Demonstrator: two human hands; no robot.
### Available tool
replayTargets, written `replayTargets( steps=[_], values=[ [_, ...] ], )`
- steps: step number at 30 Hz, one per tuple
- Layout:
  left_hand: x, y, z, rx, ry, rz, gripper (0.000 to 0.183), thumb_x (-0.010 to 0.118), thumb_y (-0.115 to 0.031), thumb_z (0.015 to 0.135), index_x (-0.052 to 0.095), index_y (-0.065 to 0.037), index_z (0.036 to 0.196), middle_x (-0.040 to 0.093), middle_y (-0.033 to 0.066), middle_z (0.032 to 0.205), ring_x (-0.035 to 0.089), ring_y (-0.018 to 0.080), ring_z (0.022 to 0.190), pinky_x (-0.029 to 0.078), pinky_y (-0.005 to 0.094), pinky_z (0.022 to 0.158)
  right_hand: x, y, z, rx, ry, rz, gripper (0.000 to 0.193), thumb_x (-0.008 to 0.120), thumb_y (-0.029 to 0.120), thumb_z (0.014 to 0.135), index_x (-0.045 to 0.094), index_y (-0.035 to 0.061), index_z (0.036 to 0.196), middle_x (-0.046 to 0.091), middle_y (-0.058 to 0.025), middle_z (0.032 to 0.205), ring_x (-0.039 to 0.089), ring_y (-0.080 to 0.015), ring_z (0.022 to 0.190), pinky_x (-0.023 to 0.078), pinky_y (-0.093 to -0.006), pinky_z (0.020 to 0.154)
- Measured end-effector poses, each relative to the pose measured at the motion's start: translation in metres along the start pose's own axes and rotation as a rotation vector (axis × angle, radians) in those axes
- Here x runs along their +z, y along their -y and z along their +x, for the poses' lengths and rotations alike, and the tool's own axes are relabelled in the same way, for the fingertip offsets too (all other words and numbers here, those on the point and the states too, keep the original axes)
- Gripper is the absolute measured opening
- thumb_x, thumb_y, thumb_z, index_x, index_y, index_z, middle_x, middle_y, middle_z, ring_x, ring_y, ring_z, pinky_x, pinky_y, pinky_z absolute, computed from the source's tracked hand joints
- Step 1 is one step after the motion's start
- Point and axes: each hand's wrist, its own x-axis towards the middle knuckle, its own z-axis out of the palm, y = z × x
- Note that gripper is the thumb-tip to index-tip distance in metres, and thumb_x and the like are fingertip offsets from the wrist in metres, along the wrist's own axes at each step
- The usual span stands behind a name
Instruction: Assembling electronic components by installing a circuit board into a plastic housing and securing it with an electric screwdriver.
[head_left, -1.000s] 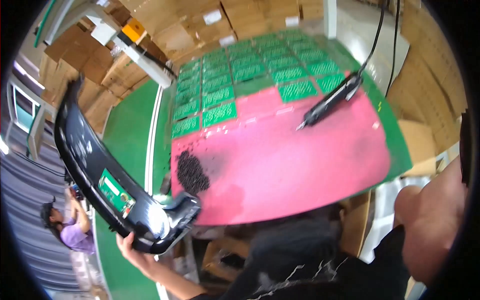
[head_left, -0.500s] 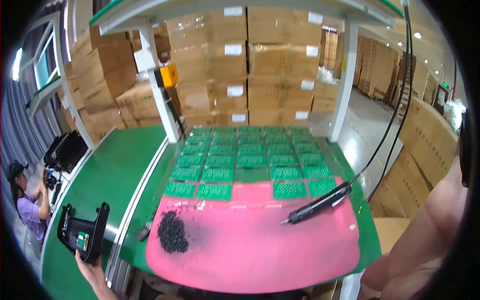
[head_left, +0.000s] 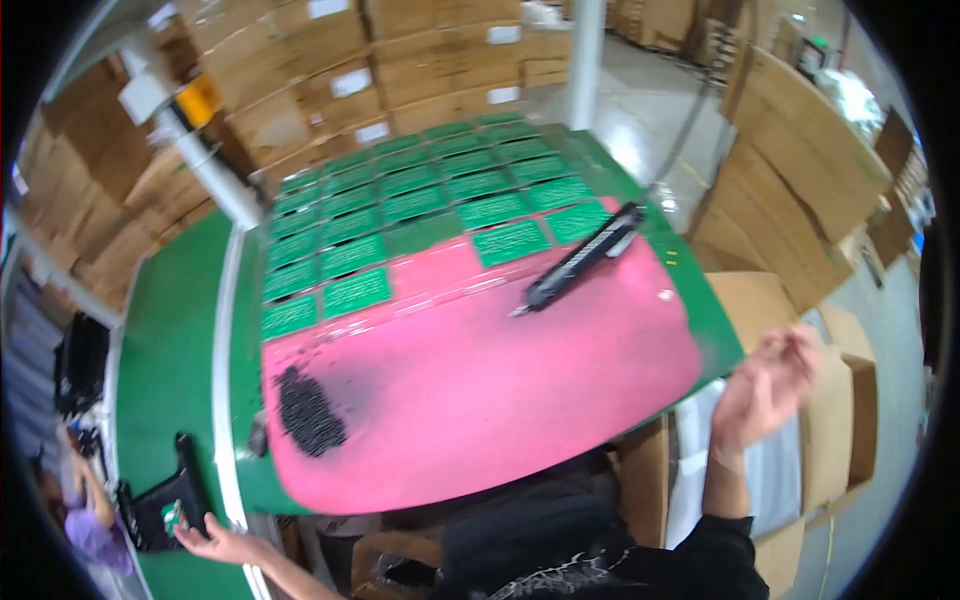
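Observation:
At the lower left, my left hand (head_left: 225, 545) grips the near corner of a black plastic housing (head_left: 150, 515), with the thumb and fingers on either side of its edge. A small green circuit board (head_left: 172, 517) sits inside the housing, over the green side surface. My right hand (head_left: 765, 390) is raised at the right, above an open cardboard box; its fingers are loosely apart, slightly blurred, and hold nothing. A black electric screwdriver (head_left: 580, 265) lies on the pink mat (head_left: 480, 400), its tip toward the middle. Black screws (head_left: 310, 415) are heaped on the mat's left part.
Rows of green circuit boards (head_left: 355, 290) cover the far part of the bench. An open carton (head_left: 840, 430) stands at the right, below bench height. Stacked cartons (head_left: 440, 60) rise behind. A white post (head_left: 588, 65) stands at the far edge. Another person (head_left: 95, 520) works at far left.
The view has turned to the right and downward. My right hand, close to the camera before, is now farther out over the open carton. My left hand stays at the housing.

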Motion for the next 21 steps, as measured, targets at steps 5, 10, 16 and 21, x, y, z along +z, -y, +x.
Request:
replayTargets(
  steps=[5, 10, 16, 21],
  values=[
    [0.020, -0.013, -0.034, -0.160, 0.365, -0.323, 0.026, 0.050, -0.002, 0.098, 0.057, 0.004, 0.122, 0.061, 0.0121, 0.121, 0.056, 0.0200, 0.113, 0.042, 0.0318, 0.099, -0.202, -0.104, -0.076, 0.483, -0.490, -0.684, 0.037, 0.055, 0.001, 0.091, 0.048, 0.0007, 0.128, 0.054, -0.0104, 0.121, 0.052, -0.0168, 0.101, 0.043, -0.0284, 0.092],
    [0.041, -0.107, -0.106, 0.105, 0.947, -0.780, 0.012, 0.057, -0.008, 0.095, 0.061, 0.003, 0.099, 0.060, 0.0143, 0.087, 0.057, 0.0237, 0.075, 0.050, 0.0363, 0.068, -0.336, -0.082, -0.230, 0.949, 0.017, -1.741, 0.091, 0.076, 0.037, 0.078, 0.031, 0.0012, 0.149, 0.035, -0.0216, 0.153, 0.030, -0.0403, 0.142, 0.025, -0.0504, 0.116],
    [0.048, -0.197, -0.160, 0.436, 1.304, -1.048, 0.008, 0.056, 0.004, 0.088, 0.064, 0.005, 0.085, 0.063, 0.0151, 0.080, 0.058, 0.0292, 0.073, 0.050, 0.0411, 0.069, -0.335, -0.034, -0.313, 1.236, 0.177, -1.618, 0.093, 0.069, 0.065, 0.076, 0.039, 0.0176, 0.151, 0.022, -0.0190, 0.161, 0.017, -0.0441, 0.147, 0.018, -0.0590, 0.115],
    [0.042, -0.223, -0.188, 0.441, 1.567, -1.147, 0.008, 0.059, 0.000, 0.088, 0.065, 0.004, 0.087, 0.064, 0.0162, 0.080, 0.059, 0.0309, 0.071, 0.051, 0.0420, 0.070, -0.308, -0.037, -0.304, 1.182, 0.193, -1.675, 0.093, 0.074, 0.064, 0.071, 0.042, 0.0245, 0.149, 0.023, -0.0187, 0.160, 0.018, -0.0415, 0.148, 0.017, -0.0638, 0.113]
  ],
)
